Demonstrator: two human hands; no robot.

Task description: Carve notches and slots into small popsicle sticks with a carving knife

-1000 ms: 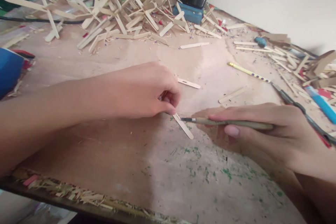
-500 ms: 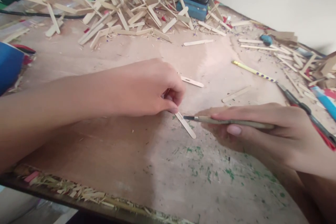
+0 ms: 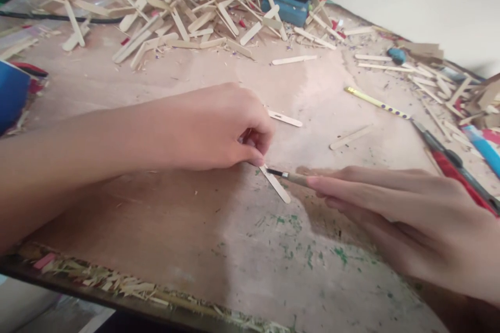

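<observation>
The one camera sits on the person's head and looks forward and down at the worktable (image 3: 164,239) from near. The left hand (image 3: 211,130) enters from the left side and the right hand (image 3: 398,218) from the lower right. The wall (image 3: 410,0) fills the top right corner.

a pale wooden stick (image 3: 278,188) with rounded ends lies flat on the counter (image 3: 187,229), slanted, its upper end pinned under the fingers (image 3: 253,158) of the left hand (image 3: 219,127). a thin brush (image 3: 294,178), held nearly level in the right hand (image 3: 402,218), touches the stick near that end with its dark tip.
</observation>
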